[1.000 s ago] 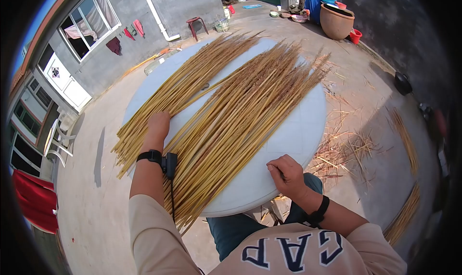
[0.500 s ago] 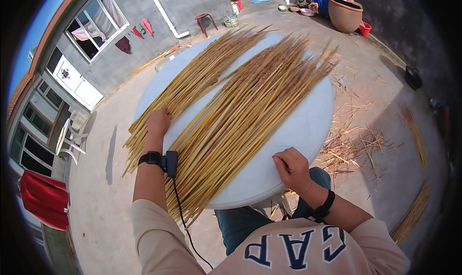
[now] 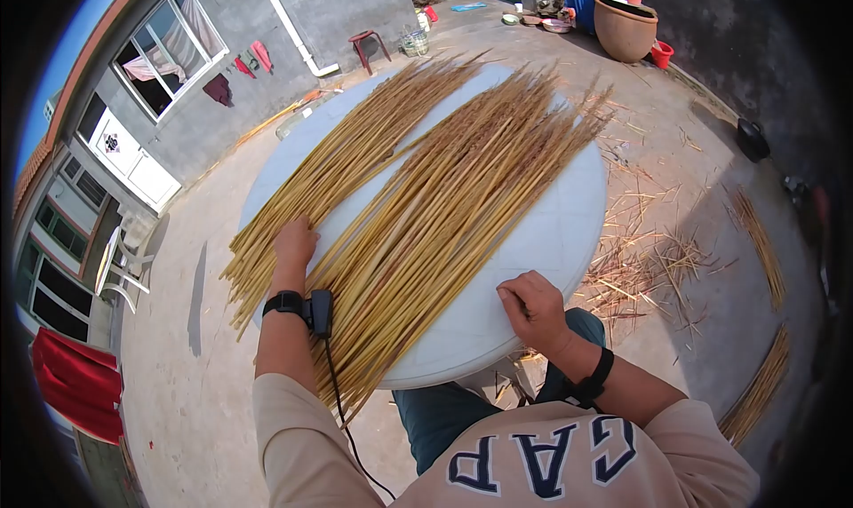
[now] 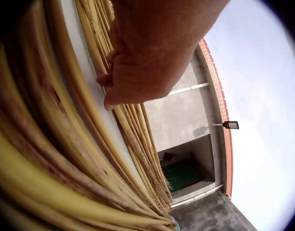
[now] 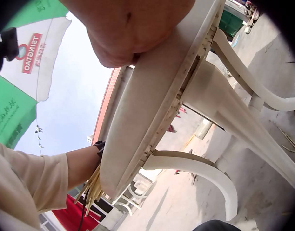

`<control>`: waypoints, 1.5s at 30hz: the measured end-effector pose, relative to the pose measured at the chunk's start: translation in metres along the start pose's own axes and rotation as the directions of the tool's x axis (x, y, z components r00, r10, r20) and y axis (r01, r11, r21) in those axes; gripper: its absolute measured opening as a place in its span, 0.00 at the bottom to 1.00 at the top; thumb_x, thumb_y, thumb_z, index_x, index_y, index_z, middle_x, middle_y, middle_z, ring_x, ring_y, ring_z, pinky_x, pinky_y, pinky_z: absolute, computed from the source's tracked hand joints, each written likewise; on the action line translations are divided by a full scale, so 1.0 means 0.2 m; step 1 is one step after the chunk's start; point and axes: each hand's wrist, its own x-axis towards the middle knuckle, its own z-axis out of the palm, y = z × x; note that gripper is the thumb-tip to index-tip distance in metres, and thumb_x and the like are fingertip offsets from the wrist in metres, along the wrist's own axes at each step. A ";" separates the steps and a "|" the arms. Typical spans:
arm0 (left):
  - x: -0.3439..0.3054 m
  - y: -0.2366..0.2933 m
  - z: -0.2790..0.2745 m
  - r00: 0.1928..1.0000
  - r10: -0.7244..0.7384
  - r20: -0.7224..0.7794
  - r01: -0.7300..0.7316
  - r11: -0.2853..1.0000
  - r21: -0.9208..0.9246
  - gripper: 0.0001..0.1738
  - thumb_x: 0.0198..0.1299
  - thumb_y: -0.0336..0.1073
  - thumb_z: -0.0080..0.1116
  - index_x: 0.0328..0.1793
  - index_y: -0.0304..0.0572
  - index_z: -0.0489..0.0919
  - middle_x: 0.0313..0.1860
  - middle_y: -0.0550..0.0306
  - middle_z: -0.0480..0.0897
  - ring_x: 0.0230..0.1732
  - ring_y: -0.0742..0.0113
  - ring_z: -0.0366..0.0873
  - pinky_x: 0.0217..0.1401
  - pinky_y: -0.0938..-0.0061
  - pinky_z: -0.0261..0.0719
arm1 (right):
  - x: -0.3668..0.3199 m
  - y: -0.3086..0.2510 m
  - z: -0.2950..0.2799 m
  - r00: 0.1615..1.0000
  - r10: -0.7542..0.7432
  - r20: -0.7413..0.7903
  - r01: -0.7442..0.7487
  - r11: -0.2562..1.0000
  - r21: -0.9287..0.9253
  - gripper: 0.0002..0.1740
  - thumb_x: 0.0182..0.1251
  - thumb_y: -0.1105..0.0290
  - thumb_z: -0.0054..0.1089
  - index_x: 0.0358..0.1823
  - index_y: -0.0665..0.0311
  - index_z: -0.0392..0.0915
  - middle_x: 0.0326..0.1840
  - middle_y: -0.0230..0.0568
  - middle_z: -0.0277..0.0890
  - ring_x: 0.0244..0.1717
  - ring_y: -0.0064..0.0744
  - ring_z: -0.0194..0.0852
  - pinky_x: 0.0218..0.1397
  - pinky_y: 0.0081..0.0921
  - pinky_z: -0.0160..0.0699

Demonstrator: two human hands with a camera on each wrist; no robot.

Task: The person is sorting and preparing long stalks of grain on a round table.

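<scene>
Long dry stalks with brown feathery tops lie across a round white table (image 3: 533,250) in two spreads, a left bundle (image 3: 355,144) and a wider right bundle (image 3: 444,233). My left hand (image 3: 295,242) is at the lower part of the left bundle, fingers curled at its inner edge. In the left wrist view its fingertips (image 4: 108,81) show beside the white gap, with stalks running under the hand. My right hand (image 3: 536,308) rests curled on the near right table edge, and nothing shows in it. The right wrist view has this hand (image 5: 138,29) over the table rim.
Broken stalk bits (image 3: 649,259) litter the ground right of the table, and two more stalk bundles (image 3: 757,246) lie beyond them. A white chair (image 3: 123,264) stands at left. A brown stool (image 3: 369,51) and a clay vat (image 3: 625,30) are at the back.
Stalks that crossed the gap toward the right bundle now lie along the left bundle, so the white strip between them shows wider. The right hand stays at the table edge.
</scene>
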 end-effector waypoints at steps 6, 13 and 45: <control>-0.01 0.00 -0.02 1.000 -0.013 0.028 0.012 1.000 0.021 0.09 0.44 0.40 0.62 0.28 0.45 0.79 0.29 0.50 0.81 0.36 0.52 0.79 0.37 0.60 0.75 | 0.00 0.00 0.00 1.000 -0.006 0.004 0.006 1.000 -0.002 0.04 0.51 0.80 0.58 0.29 0.67 0.74 0.22 0.42 0.69 0.24 0.41 0.67 0.26 0.31 0.67; -0.01 -0.03 -0.07 0.997 0.044 -0.063 -0.043 0.999 0.011 0.08 0.44 0.40 0.60 0.27 0.45 0.78 0.26 0.50 0.80 0.32 0.51 0.79 0.35 0.59 0.75 | 0.00 0.01 0.00 1.000 -0.021 0.002 0.021 1.000 -0.022 0.04 0.51 0.80 0.58 0.28 0.66 0.73 0.22 0.42 0.69 0.24 0.42 0.68 0.26 0.32 0.67; -0.44 0.41 -0.35 0.862 0.499 -0.084 -0.506 0.851 -0.137 0.28 0.49 0.31 0.61 0.59 0.43 0.67 0.37 0.43 0.79 0.39 0.45 0.76 0.42 0.55 0.72 | -0.02 0.05 0.02 0.997 -0.060 -0.059 0.061 0.998 0.023 0.03 0.53 0.78 0.57 0.28 0.65 0.72 0.24 0.41 0.70 0.28 0.43 0.69 0.30 0.33 0.69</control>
